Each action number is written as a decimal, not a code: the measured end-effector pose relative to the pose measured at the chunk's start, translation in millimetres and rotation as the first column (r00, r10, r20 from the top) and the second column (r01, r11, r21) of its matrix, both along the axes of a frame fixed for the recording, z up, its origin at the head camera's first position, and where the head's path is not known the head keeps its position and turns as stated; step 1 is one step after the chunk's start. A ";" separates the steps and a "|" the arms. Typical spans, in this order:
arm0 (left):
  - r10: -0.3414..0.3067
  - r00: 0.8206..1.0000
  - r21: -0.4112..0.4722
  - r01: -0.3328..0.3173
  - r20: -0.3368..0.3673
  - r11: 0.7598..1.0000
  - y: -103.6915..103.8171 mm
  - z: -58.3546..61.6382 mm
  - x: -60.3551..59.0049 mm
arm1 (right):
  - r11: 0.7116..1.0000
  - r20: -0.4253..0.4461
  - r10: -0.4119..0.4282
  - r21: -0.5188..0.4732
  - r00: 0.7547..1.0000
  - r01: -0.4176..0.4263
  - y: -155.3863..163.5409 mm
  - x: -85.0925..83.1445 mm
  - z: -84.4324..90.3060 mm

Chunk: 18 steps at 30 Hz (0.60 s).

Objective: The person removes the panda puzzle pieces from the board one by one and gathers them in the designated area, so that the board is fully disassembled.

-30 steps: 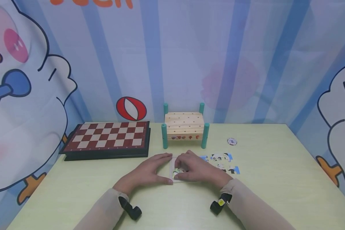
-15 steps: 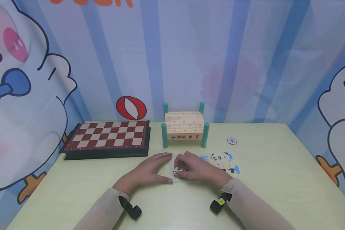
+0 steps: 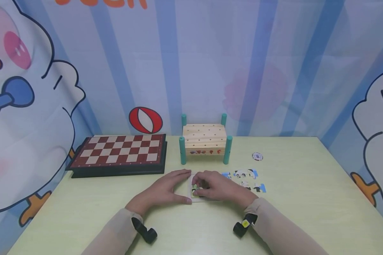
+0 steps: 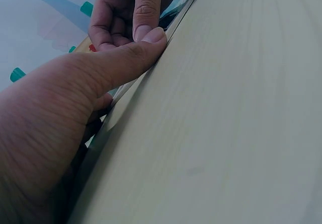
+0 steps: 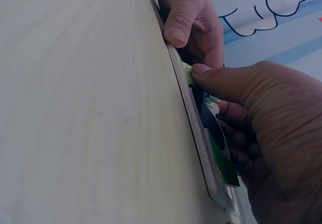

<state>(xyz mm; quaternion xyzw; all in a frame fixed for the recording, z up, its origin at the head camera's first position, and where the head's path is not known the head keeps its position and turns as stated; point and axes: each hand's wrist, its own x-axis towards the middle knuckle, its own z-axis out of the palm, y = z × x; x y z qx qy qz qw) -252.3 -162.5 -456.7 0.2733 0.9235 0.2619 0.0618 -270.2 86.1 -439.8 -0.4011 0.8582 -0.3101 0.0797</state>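
Note:
In the head view a thin, light-coloured puzzle tray (image 3: 189, 189) lies flat on the table between the hands. My left hand (image 3: 162, 189) spans its left side, thumb at the near corner and straight fingertips at the far corner. My right hand (image 3: 218, 187) is over the tray, thumb and curled fingers pinching a green-patterned puzzle piece (image 3: 194, 188) at the left end. In the right wrist view, the thumb presses on that piece, and a green and black piece (image 5: 225, 168) tilts up over the tray's edge. The right hand hides much of the tray's inside.
Loose panda puzzle pieces (image 3: 245, 174) lie right of the right hand. Behind them is a round chip (image 3: 257, 157). A wooden stand with green posts (image 3: 205, 136) is beyond the tray, and a checkered board box (image 3: 119, 152) is at the back left.
The right hand's fingers have shifted slightly down and left over the tray, with the piece turning a little beneath them. The left hand stays in place.

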 end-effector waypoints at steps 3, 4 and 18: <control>0.002 1.000 0.002 -0.002 0.003 1.000 0.0 0.3 0.3 | 1.000 0.010 0.000 -0.006 1.000 0.000 0.3 -0.2 0.1; 0.002 1.000 0.002 -0.002 0.002 1.000 -0.1 0.1 0.3 | 1.000 0.011 -0.001 -0.008 1.000 0.001 0.2 0.1 0.4; 0.002 1.000 0.004 -0.002 0.009 1.000 -0.5 -1.8 -1.3 | 0.998 -0.002 0.040 -0.051 0.999 -0.040 0.5 -0.1 0.8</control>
